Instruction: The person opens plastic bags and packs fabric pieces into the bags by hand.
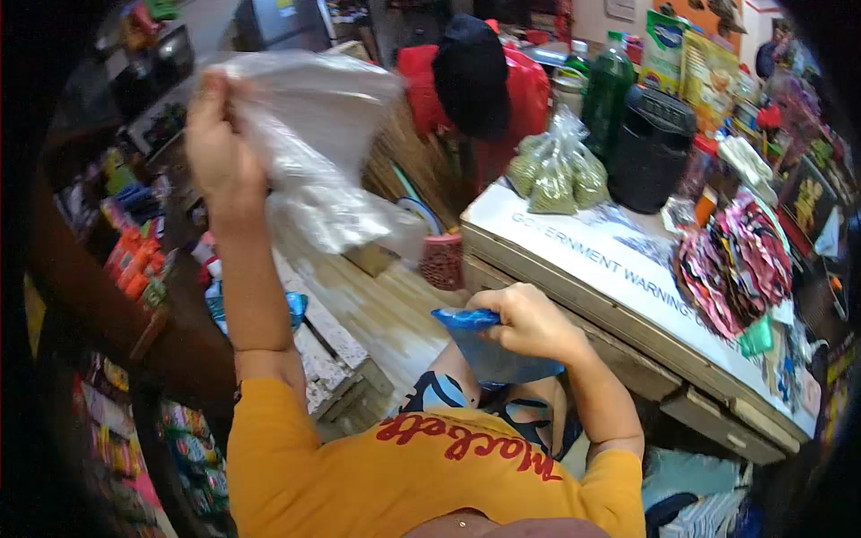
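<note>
Left hand: one hand [224,148], raised, its fingers closed on the clear bag near the bag's upper left corner.
Clear bag: one [314,134], hanging from the left hand over the floor [345,300] – see-through, whitish, thin and creased, spread wide at the top and blurred along its lower edge; no writing can be made out on it.
Cap and chair: one black cap [471,76] on one red chair [527,90], behind and to the right of the clear bag.
Shirt: one, yellow-orange [359,475], with red lettering that seems to read "Macbeth".
Right hand: one hand [529,323], lower than the left and well apart from it, fingers closed around the blue packet.
Blue packet: one [466,318], held above the lap – bright shiny blue at the gathered end, paler and see-through below the hand.
Small tied bags: at least three, clear, filled with small green grains [553,186], bunched together on the table.
Table: one, with a white top [596,242] printed "GOVERNMENT WARNING:".
Bottles: two, green [607,94], behind the tied bags.
Black container: one [652,148], upright, right of the tied bags.
Pouches: two, one green and white [662,54], one yellow [708,76]; their print is too small to read.
Cloth bundle: one, pink, red and black strips [734,264], near the table's right end.
</note>
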Motion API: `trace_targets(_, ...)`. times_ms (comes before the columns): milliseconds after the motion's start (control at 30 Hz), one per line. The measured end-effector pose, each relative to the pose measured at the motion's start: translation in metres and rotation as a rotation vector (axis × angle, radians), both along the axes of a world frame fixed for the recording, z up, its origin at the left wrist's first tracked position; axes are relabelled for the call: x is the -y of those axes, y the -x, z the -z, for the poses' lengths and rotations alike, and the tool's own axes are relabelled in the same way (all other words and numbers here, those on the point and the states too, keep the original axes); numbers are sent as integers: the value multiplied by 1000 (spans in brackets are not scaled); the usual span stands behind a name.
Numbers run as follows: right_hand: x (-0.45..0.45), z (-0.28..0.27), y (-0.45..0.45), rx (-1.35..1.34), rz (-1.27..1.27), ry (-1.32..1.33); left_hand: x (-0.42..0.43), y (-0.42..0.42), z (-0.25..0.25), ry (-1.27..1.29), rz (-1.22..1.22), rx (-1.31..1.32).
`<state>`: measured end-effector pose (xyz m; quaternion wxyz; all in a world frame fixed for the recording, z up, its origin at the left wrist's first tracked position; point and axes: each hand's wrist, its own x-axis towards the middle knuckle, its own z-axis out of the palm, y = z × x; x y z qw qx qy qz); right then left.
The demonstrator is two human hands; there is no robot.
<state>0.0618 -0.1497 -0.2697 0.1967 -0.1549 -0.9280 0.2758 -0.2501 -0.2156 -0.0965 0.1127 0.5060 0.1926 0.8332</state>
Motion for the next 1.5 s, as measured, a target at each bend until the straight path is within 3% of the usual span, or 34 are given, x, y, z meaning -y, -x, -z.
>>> trace_targets(33,0,-4,-9,36,28,-13,-4,6,-4,-38,-97,14)
trace_targets(133,-2,-53,-51,-163,217,33,-21,-7,13,190,-303,-91)
trace_targets(200,-9,-97,-80,-422,486,-452,-39,-20,36,273,-240,-280)
trace_targets(233,-27,-115,-92,-672,471,-627,-48,-28,48,308,-210,-377)
trace_targets(267,-32,-141,-99,-694,645,-941,-57,-35,58,355,-109,-403)
trace_targets(367,-97,-192,-109,-814,704,-1244,-78,-48,83,497,145,-530)
trace_targets(433,-151,-209,-106,-691,672,-1432,-91,-57,93,556,225,-552)
trace_targets(500,-220,-205,-107,-300,917,-1581,-103,-64,98,571,308,-556)
trace_targets(567,-240,-178,-83,58,1066,-1406,-118,-65,104,587,401,-592)
trace_targets(633,-258,-156,-65,138,1104,-1210,-129,-68,106,615,437,-643)
trace_targets(867,-271,-183,-18,222,1227,-1219,-152,-77,118,654,608,-670)
trace_targets(1000,-289,-183,-19,283,1314,-944,-164,-82,129,659,682,-671)
trace_targets(1133,-301,-176,-39,136,1137,-851,-170,-88,137,630,728,-619)
trace_targets(1233,-290,-167,-62,99,993,-1020,-171,-96,139,615,782,-616)
trace_targets(1267,-249,-166,-48,257,1115,-1095,-173,-99,140,595,797,-620)
trace_targets(1367,-230,-149,-67,390,1255,-1058,-169,-106,141,598,825,-640)
trace_targets(1500,-258,-147,-117,146,937,-931,-169,-124,142,585,882,-642)
